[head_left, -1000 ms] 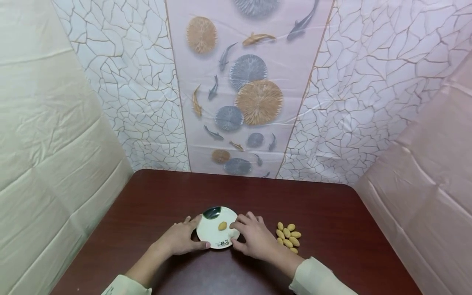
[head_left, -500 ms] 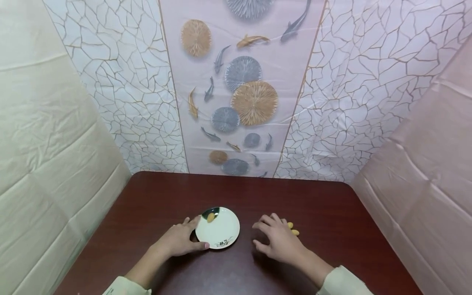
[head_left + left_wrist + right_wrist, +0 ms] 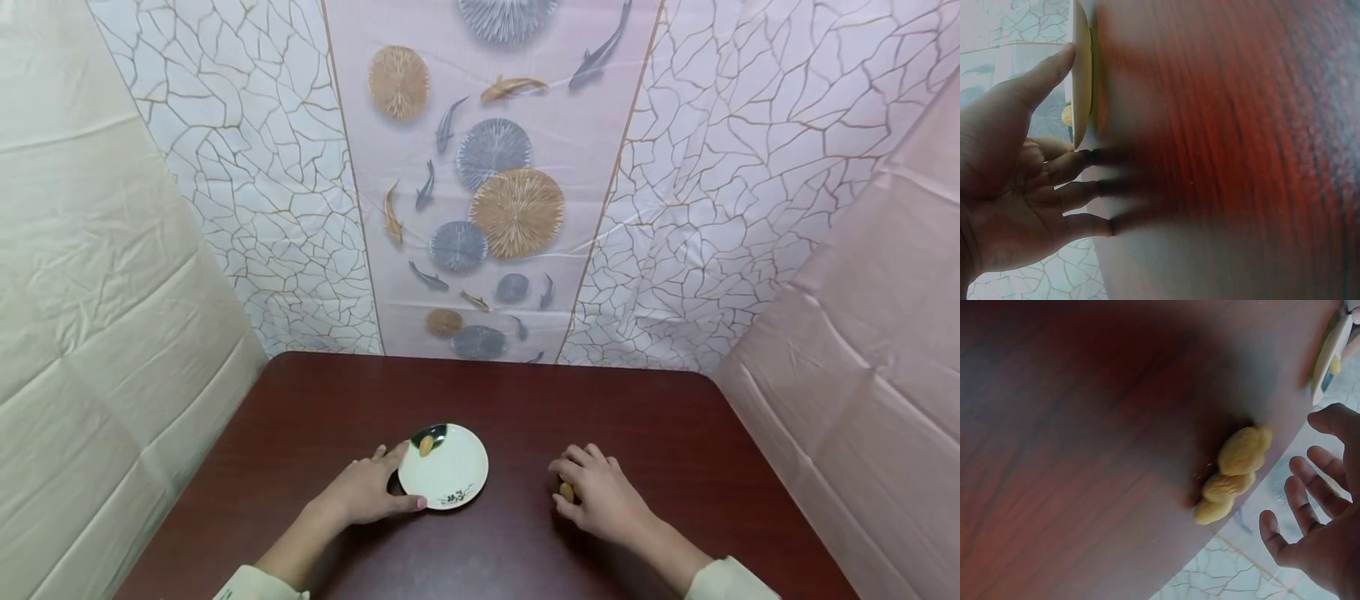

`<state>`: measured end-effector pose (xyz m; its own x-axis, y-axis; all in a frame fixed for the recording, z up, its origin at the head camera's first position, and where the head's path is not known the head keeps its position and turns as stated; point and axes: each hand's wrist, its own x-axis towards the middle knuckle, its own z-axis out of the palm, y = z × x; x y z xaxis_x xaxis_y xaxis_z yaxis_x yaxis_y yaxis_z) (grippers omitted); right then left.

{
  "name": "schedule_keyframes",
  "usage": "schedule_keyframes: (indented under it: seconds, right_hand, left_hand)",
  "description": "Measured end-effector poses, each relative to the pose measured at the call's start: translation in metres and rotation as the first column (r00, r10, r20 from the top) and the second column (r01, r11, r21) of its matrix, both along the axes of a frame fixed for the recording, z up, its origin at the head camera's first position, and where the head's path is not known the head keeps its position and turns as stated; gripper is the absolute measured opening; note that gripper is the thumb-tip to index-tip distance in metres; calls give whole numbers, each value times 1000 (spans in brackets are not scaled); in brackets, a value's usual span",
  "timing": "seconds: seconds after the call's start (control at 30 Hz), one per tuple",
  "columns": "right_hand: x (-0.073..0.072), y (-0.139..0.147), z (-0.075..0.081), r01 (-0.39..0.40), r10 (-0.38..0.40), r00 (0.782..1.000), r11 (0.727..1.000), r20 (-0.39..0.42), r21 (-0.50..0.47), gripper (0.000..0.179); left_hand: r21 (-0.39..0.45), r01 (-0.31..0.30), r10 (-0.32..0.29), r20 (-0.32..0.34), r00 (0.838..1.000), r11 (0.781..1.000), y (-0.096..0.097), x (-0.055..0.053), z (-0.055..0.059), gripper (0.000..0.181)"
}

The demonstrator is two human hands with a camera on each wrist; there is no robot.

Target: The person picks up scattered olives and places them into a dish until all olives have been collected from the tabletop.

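Observation:
A small white plate (image 3: 450,471) with a dark green patch and a flower print lies on the table. One oval, yellow-brown, nut-like piece (image 3: 426,446) rests on its green patch. My left hand (image 3: 367,487) touches the plate's left rim, thumb and forefinger spread along it, with the other fingers extended in the left wrist view. To the right, my right hand (image 3: 600,492) hovers over a pile of the same nut-like pieces (image 3: 1241,450), mostly hidden under it in the head view. Its fingers are loosely spread, apart from the pile, in the right wrist view.
The dark red-brown wooden table (image 3: 315,400) has rounded far corners. Behind it hangs a patterned cloth (image 3: 517,208) with fish prints; pale cloth walls (image 3: 862,350) close in both sides.
My right hand has left the plate and moved right, over the pile. The piece on the plate has shifted from the middle to the green patch. The left hand stays at the rim.

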<state>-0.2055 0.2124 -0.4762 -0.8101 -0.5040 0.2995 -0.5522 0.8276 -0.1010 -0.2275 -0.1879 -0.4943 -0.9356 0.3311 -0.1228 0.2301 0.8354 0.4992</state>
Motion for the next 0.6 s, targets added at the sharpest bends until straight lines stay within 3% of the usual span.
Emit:
schedule_keyframes:
  seconds: [0.6]
  right_hand:
    - [-5,10,-18,42,-42,999,998,2,46,28]
  left_hand:
    - [15,11,-11,-7,1000,1000,0,2,3,113]
